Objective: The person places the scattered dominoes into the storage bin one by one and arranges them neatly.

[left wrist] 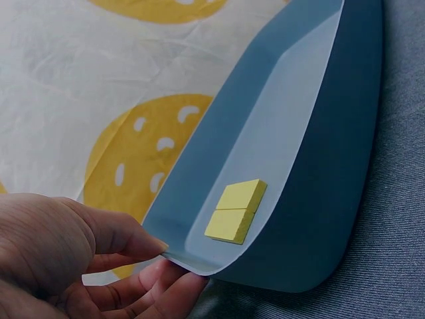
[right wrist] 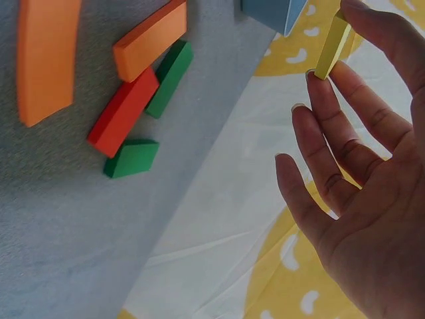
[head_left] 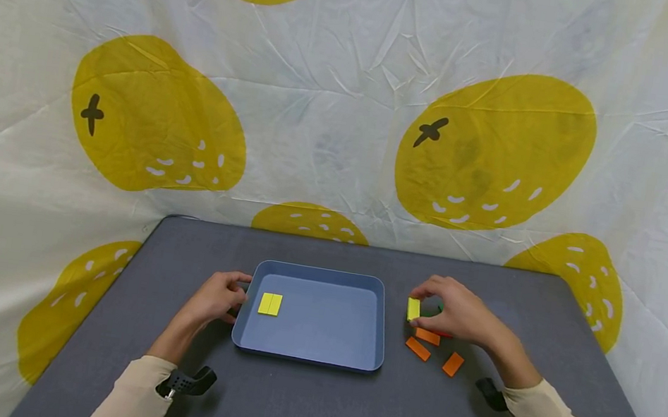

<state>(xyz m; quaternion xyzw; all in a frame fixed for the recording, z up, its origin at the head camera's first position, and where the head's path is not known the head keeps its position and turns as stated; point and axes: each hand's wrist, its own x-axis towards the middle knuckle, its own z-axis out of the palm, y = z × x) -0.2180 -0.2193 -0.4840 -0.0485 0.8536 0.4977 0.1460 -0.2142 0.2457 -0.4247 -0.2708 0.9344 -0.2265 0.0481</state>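
Note:
A shallow blue-grey tray (head_left: pixel 324 321) lies on the dark table. Two yellow blocks (head_left: pixel 270 304) sit side by side, flat on its floor toward the left. My left hand (head_left: pixel 213 300) pinches the tray's left rim, thumb on top and fingers beneath, as the left wrist view shows. To the right of the tray, my right hand (head_left: pixel 457 313) holds another yellow block (head_left: pixel 413 310) between thumb and fingertips. In the right wrist view that yellow block (right wrist: pixel 332 45) is raised on edge, with the other fingers spread loosely away from it.
Under and near my right hand lie three orange blocks (head_left: pixel 418 349), a red block (right wrist: pixel 123 111) and two green blocks (right wrist: pixel 169 78), loosely scattered on the table (head_left: pixel 293 409). A white cloth (head_left: pixel 330 144) with yellow fruit prints hangs behind the table's far edge.

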